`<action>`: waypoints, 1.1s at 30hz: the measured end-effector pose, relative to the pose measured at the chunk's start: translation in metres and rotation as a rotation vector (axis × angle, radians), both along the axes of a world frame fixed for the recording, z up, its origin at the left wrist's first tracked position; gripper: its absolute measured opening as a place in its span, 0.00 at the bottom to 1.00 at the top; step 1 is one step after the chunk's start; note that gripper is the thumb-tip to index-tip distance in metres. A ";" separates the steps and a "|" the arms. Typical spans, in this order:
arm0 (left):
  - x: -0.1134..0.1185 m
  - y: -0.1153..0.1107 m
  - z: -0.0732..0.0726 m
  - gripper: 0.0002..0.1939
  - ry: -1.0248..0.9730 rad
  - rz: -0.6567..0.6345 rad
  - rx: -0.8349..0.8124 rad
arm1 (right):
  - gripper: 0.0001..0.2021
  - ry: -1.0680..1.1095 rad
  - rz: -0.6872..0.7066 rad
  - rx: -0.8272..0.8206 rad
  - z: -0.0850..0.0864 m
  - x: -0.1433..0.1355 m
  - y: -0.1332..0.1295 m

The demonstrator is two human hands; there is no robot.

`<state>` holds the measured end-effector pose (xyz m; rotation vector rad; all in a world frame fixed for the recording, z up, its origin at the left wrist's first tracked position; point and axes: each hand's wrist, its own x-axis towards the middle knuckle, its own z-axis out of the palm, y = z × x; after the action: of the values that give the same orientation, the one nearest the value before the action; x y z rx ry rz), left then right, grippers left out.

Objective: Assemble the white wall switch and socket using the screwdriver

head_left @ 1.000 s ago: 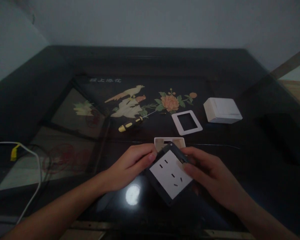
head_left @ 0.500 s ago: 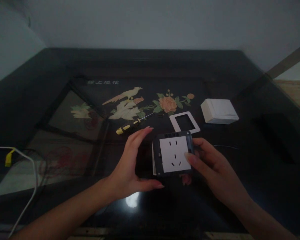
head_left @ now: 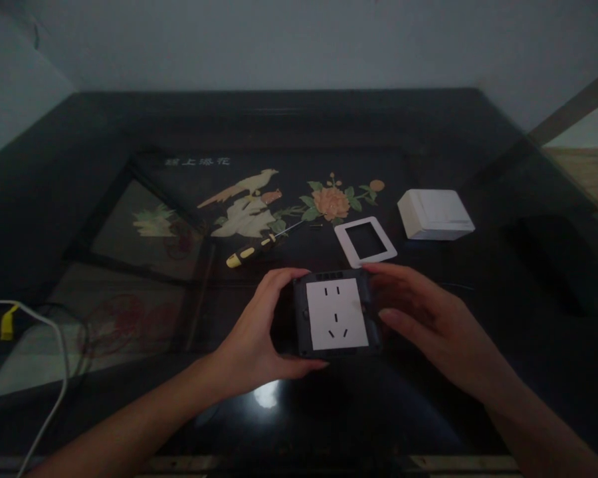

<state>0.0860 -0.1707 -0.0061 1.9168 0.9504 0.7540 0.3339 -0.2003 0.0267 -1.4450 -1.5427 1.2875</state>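
A wall socket (head_left: 336,315) with a white slotted face and a dark frame is held low over the table. My left hand (head_left: 259,332) grips it from the left, fingertips at its top edge and thumb along its bottom edge. Beside its right edge is my right hand (head_left: 428,318), thumb and fingers apart; whether a fingertip still touches the corner I cannot tell. Just beyond lies a white frame cover (head_left: 346,245) with a square opening. A yellow-and-black screwdriver (head_left: 252,252) lies farther left, its shaft pointing toward a small screw (head_left: 315,226).
To the right rear stands a white box (head_left: 436,216). A white cable (head_left: 62,358) with a yellow tag (head_left: 8,323) runs along the left side. The dark glossy table (head_left: 279,126) carries an inlaid bird-and-flower picture and meets a wall at the back.
My left hand has closed on the socket, while my right hand has let go and opened beside it. The socket has shifted slightly left and now faces up more squarely.
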 end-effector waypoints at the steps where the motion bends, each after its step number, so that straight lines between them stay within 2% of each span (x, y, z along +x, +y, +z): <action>1: 0.000 0.000 0.000 0.43 -0.004 0.000 -0.019 | 0.24 -0.049 0.012 0.081 -0.001 0.003 0.001; 4: 0.002 0.001 -0.002 0.43 -0.015 0.004 -0.057 | 0.38 -0.216 0.152 0.285 -0.005 0.010 0.003; 6: 0.003 0.003 -0.004 0.42 -0.016 0.002 -0.067 | 0.41 -0.316 0.248 0.336 -0.008 0.011 0.003; 14: 0.007 0.007 -0.009 0.44 0.064 -0.067 -0.080 | 0.37 -0.434 0.340 0.257 -0.013 0.011 0.003; 22: 0.005 0.005 -0.009 0.47 0.154 -0.062 -0.113 | 0.35 -0.390 0.337 0.220 -0.020 0.007 0.004; 33: 0.004 0.000 -0.004 0.46 0.190 -0.080 -0.114 | 0.35 -0.417 0.342 0.201 -0.016 0.004 0.001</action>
<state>0.0899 -0.1710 -0.0106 1.9383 1.0024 0.4670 0.3379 -0.1994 0.0107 -1.4201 -2.2057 1.0108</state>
